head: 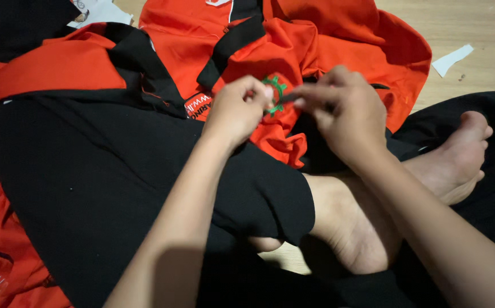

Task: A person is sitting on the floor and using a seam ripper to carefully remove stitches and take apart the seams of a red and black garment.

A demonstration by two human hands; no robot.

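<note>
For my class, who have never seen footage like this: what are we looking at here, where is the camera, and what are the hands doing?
There is no machine here. The one picture comes from a camera worn on a person's head, looking down at their own two bare hands. The person sits cross-legged on a wooden floor, one bare foot showing. A red and black garment lies over their lap. The left hand pinches the cloth beside a green embroidered emblem. The right hand holds a small thin tool against that emblem; what kind of tool is too blurred to tell. A white paper scrap lies on the floor.

The garment [293,51] lies on the lap, behind the crossed legs [350,228], paper scrap [451,59] to its right.
</note>
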